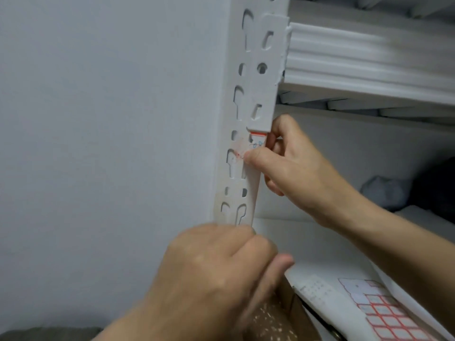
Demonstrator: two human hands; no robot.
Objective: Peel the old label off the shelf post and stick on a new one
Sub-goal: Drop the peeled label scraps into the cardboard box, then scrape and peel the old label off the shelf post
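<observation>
Closest, at the bottom centre of the frame, the left hand (pixel 216 267) is blurred with its fingers curled in; I cannot tell whether it holds anything. At the lower right lies a white sheet of red-bordered blank labels (pixel 386 313), likely kept within reach for the swap. Further in, mid-frame, the right hand (pixel 295 168) pinches the small white red-bordered label (pixel 257 142), thumb across its face and forefinger at its edge, against the white slotted metal shelf post (pixel 256 77). Faint pinkish residue (pixel 237 152) beside it suggests earlier stickers. Behind, a white shelf beam (pixel 369 57) and pale grey wall (pixel 98 119).
</observation>
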